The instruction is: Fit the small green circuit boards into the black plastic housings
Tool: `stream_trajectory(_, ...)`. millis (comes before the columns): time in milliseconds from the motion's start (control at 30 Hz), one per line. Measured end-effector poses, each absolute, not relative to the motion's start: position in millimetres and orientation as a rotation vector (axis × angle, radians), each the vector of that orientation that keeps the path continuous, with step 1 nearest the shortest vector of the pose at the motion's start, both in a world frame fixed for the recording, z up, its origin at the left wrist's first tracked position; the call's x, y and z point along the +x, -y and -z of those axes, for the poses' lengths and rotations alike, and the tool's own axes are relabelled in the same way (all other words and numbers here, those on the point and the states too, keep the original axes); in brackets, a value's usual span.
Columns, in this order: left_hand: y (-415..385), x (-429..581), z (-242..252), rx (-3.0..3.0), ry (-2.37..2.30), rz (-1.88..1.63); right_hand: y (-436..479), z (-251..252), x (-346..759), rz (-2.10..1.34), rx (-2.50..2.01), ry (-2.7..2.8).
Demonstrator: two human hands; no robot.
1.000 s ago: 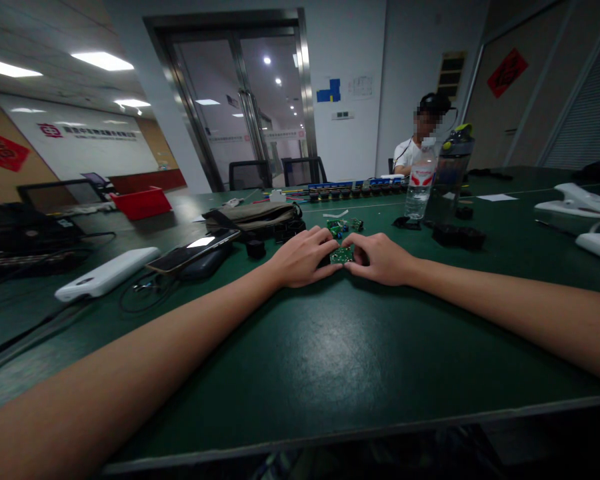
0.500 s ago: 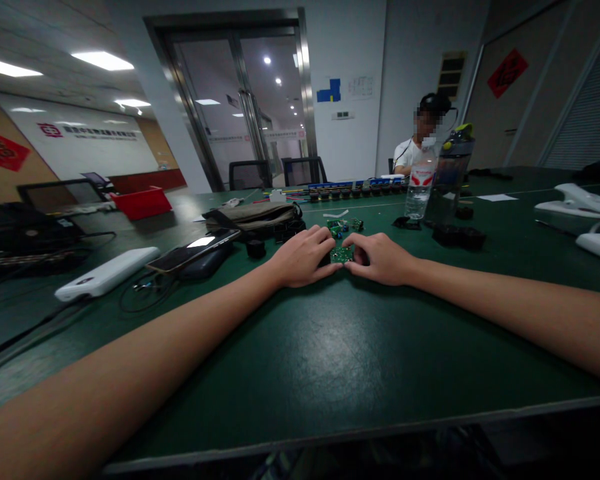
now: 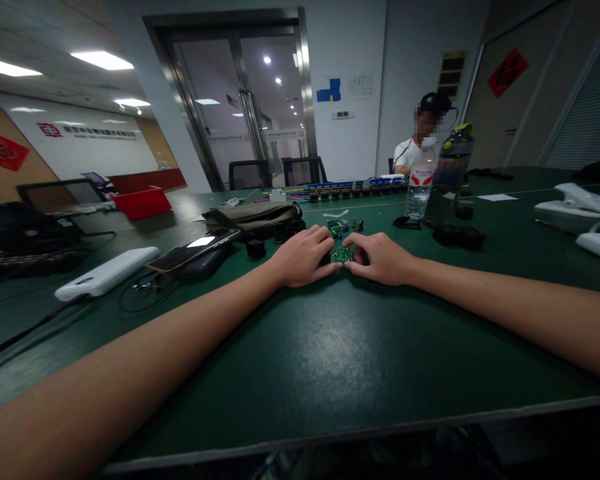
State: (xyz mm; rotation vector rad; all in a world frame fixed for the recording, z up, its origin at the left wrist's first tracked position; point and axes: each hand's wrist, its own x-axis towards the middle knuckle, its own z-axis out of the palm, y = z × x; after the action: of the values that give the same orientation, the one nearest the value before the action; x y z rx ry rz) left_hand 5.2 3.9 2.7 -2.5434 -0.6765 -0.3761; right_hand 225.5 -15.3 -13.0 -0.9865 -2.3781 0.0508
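A small green circuit board [image 3: 341, 255] is held between my two hands, low over the green table [image 3: 325, 360]. My left hand [image 3: 306, 257] grips the board's left side, its fingers curled and the thumb along the near edge. On the right side my right hand [image 3: 380, 259] pinches the same board between thumb and forefinger. The fingers partly cover the board's sides. Just behind it lie more green circuit boards [image 3: 338, 229] with parts on them, and a smaller board [image 3: 359, 225] to their right.
Left of my hands are a grey-brown pouch [image 3: 260, 219], a phone [image 3: 193, 252] and a white power bank [image 3: 107, 273] with a cable. A water bottle [image 3: 418, 193] and a dark tumbler [image 3: 449, 180] stand at the back right, near black parts [image 3: 459, 236]. A person [image 3: 405, 155] sits across the table.
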Motion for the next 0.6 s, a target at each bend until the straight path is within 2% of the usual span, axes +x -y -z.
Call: stream_trajectory(600, -3.7, 4.9, -1.9, -2.545, 0.650, 0.396, 16.5, 12.2, 225.0, -0.049, -1.008, 2.374)
